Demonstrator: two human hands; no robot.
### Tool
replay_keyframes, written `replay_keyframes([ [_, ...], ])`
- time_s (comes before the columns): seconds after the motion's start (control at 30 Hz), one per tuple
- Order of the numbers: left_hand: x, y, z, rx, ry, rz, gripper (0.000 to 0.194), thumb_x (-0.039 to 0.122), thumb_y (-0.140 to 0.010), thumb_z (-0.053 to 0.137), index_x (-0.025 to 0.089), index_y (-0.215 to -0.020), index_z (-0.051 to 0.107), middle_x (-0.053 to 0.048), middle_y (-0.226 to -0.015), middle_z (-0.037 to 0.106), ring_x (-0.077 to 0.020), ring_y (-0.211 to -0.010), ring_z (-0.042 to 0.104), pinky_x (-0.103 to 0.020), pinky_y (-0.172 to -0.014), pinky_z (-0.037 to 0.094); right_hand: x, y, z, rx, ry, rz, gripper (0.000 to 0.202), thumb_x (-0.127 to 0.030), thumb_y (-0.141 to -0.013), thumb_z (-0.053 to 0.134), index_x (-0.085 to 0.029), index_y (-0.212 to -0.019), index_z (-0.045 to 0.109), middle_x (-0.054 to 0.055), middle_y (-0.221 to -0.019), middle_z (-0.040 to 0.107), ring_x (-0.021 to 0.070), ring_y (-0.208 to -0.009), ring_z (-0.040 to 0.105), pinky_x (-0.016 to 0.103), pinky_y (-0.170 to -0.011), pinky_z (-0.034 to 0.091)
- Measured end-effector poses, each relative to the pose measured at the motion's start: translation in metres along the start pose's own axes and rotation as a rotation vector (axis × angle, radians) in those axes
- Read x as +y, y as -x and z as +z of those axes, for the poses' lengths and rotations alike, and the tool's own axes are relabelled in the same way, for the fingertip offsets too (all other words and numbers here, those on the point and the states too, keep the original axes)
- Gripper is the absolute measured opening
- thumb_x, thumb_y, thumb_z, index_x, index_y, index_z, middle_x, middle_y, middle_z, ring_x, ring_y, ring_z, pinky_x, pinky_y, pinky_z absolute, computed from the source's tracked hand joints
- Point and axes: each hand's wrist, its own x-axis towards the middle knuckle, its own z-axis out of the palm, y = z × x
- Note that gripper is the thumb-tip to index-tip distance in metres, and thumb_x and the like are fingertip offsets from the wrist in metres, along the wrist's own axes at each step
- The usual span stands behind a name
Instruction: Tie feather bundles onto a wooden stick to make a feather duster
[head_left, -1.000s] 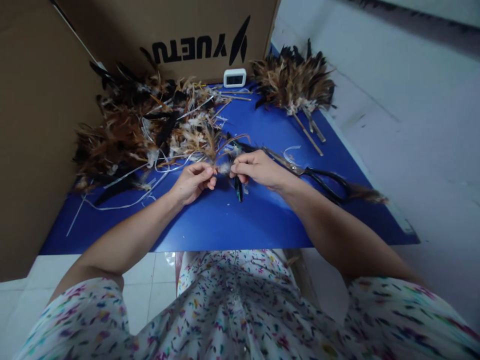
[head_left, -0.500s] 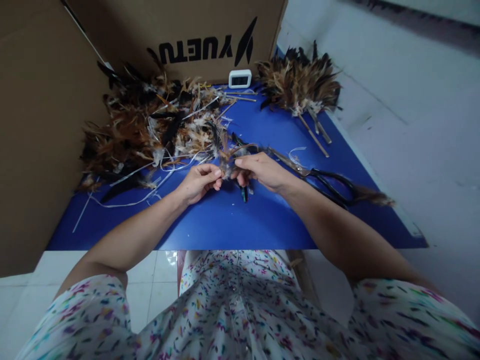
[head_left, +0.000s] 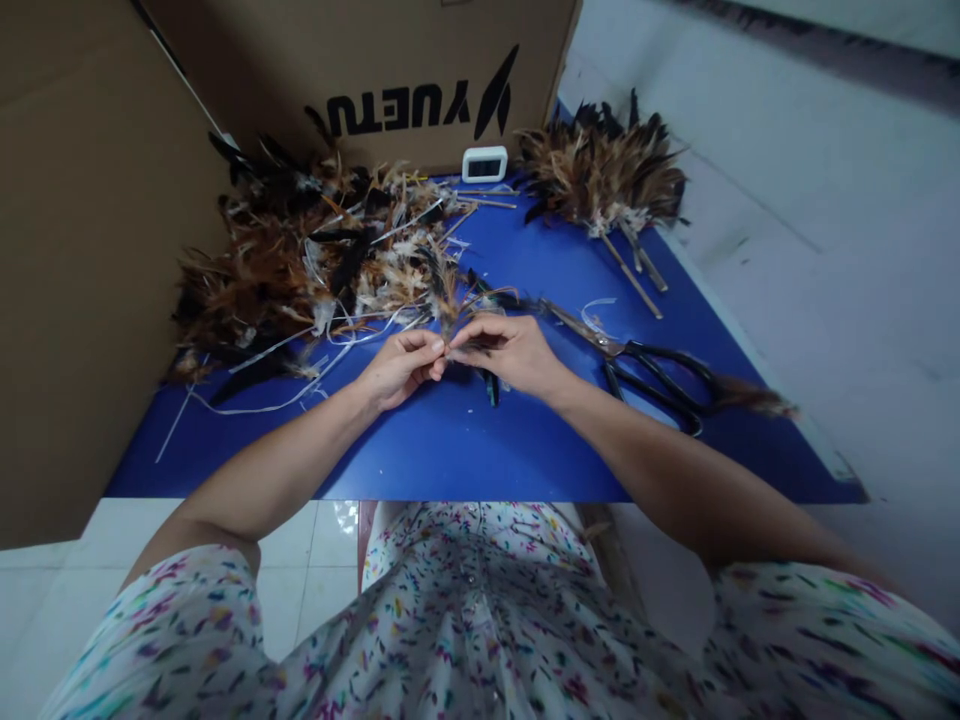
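Note:
Between my two hands stands a small tuft of brown and dark feathers [head_left: 450, 300], pinched low down near its base. My left hand [head_left: 405, 367] is closed, thumb against fingers, on that base. Close beside it, my right hand [head_left: 517, 352] is closed too, its thumb and fingertips on a dark feather that points right, under the palm. Just left of the tuft spreads a large heap of brown, black and white feathers [head_left: 285, 260]. White plastic ties [head_left: 262, 408] trail out from its near side.
Large black-handled scissors [head_left: 652, 370] lie on the blue tabletop [head_left: 420, 455] at right. Feather bundles on sticks [head_left: 600, 170] rest at the back right. A small white digital clock [head_left: 484, 164] stands before a cardboard box [head_left: 405, 60]. Another cardboard panel [head_left: 82, 250] rises at left.
My right hand has closed in on my left, its fingertips now meeting at the tuft's base. The feathers between them stand more upright. The whole view has shifted slightly.

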Motion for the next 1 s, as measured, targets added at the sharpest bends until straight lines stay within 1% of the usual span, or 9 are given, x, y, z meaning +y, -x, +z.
replay_keyframes([
  [0.07, -0.0005, 0.0004, -0.0006, -0.012, -0.001, 0.001, 0.034, 0.036, -0.061, 0.088, 0.011, -0.070, 0.066, 0.002, -0.053, 0.062, -0.0046, -0.045, 0.055, -0.014, -0.048, 0.046, -0.0003, -0.0006, -0.0002, 0.033, 0.028, -0.052, 0.027, -0.045, -0.072, 0.080, -0.020, -0.076, 0.074, 0.002, -0.076, 0.070, 0.0127, -0.069, 0.062, 0.030, -0.071, 0.052],
  [0.13, -0.0010, 0.0004, -0.0015, -0.028, -0.004, 0.001, 0.034, 0.037, -0.062, 0.088, 0.012, -0.071, 0.067, 0.001, -0.055, 0.063, -0.0051, -0.046, 0.056, -0.015, -0.048, 0.047, -0.0013, -0.0013, -0.0009, 0.075, 0.021, -0.070, 0.028, -0.047, -0.072, 0.080, -0.020, -0.075, 0.074, 0.002, -0.074, 0.070, 0.0129, -0.069, 0.062, 0.029, -0.068, 0.052],
  [0.3, -0.0021, -0.0007, -0.0044, -0.041, -0.005, 0.008, 0.033, 0.038, -0.064, 0.087, 0.012, -0.073, 0.069, -0.001, -0.063, 0.067, -0.0057, -0.049, 0.058, -0.016, -0.050, 0.049, -0.0046, -0.0014, -0.0019, 0.168, -0.082, 0.017, 0.032, -0.047, -0.070, 0.081, -0.017, -0.078, 0.072, 0.003, -0.078, 0.071, 0.0117, -0.062, 0.062, 0.025, -0.054, 0.049],
  [0.37, -0.0022, -0.0010, -0.0048, -0.054, 0.001, 0.011, 0.032, 0.037, -0.065, 0.086, 0.012, -0.073, 0.069, -0.001, -0.063, 0.067, -0.0058, -0.049, 0.059, -0.016, -0.050, 0.049, -0.0049, -0.0010, -0.0012, 0.195, -0.105, 0.041, 0.031, -0.045, -0.068, 0.082, -0.017, -0.078, 0.072, 0.003, -0.079, 0.072, 0.0112, -0.060, 0.061, 0.025, -0.051, 0.049],
  [0.47, -0.0018, -0.0005, -0.0039, -0.080, 0.010, 0.016, 0.031, 0.037, -0.066, 0.086, 0.012, -0.072, 0.069, -0.001, -0.064, 0.068, -0.0061, -0.050, 0.060, -0.016, -0.050, 0.049, -0.0040, -0.0004, 0.0003, 0.205, -0.119, 0.039, 0.028, -0.041, -0.067, 0.084, -0.017, -0.077, 0.072, 0.002, -0.079, 0.072, 0.0106, -0.059, 0.060, 0.025, -0.054, 0.050],
  [0.57, -0.0008, 0.0009, -0.0021, -0.098, 0.006, 0.012, 0.032, 0.039, -0.066, 0.085, 0.012, -0.071, 0.068, -0.002, -0.065, 0.069, -0.0067, -0.050, 0.060, -0.017, -0.050, 0.049, -0.0028, -0.0001, 0.0015, 0.214, -0.123, 0.011, 0.022, -0.035, -0.067, 0.083, -0.018, -0.076, 0.072, 0.002, -0.079, 0.072, 0.0115, -0.065, 0.062, 0.027, -0.062, 0.053],
  [0.7, 0.0005, 0.0023, 0.0000, -0.091, -0.015, 0.000, 0.035, 0.040, -0.065, 0.086, 0.011, -0.070, 0.067, -0.002, -0.064, 0.068, -0.0070, -0.049, 0.059, -0.018, -0.049, 0.050, -0.0021, -0.0003, 0.0017, 0.232, -0.100, -0.025, 0.018, -0.029, -0.067, 0.084, -0.018, -0.075, 0.073, 0.001, -0.077, 0.072, 0.0120, -0.070, 0.064, 0.029, -0.071, 0.054],
  [0.9, 0.0018, 0.0026, 0.0015, -0.089, -0.012, -0.010, 0.036, 0.040, -0.063, 0.087, 0.010, -0.070, 0.067, -0.002, -0.064, 0.069, -0.0069, -0.049, 0.060, -0.018, -0.049, 0.051, -0.0028, -0.0005, 0.0012, 0.234, -0.030, -0.031, 0.015, -0.028, -0.068, 0.081, -0.019, -0.075, 0.073, 0.001, -0.077, 0.073, 0.0131, -0.072, 0.065, 0.029, -0.071, 0.054],
  [1.0, 0.0023, 0.0028, 0.0023, -0.090, -0.028, -0.019, 0.036, 0.040, -0.063, 0.087, 0.010, -0.071, 0.068, -0.002, -0.062, 0.068, -0.0067, -0.049, 0.060, -0.017, -0.049, 0.051, -0.0031, -0.0005, 0.0010, 0.242, 0.000, -0.071, 0.012, -0.026, -0.069, 0.080, -0.019, -0.075, 0.072, 0.001, -0.077, 0.072, 0.0129, -0.072, 0.065, 0.028, -0.070, 0.054],
])
